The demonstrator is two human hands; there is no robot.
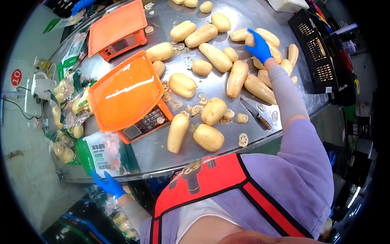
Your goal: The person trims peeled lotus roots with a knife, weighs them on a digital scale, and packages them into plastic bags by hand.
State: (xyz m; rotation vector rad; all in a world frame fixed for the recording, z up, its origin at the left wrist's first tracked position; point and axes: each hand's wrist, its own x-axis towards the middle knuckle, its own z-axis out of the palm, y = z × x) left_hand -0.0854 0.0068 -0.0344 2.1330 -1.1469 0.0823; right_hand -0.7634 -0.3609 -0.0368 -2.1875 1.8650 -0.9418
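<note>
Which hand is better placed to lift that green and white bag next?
Left, I'd say. The left hand is right by the bag, its fingers at the near edge. The right hand is across the metal table, its grip on a lotus root.

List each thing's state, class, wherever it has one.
Blue-gloved right hand, closed around pale lotus root
Green-and-white plastic bag, lying flat
Blue-gloved left hand, at bag's edge, grip unclear
Wooden-handled steel knife, lying unsheathed
Nearer square orange scale, upright, display unreadable
Farther square orange scale, upright
Pale round lotus slices, cut, scattered
</note>
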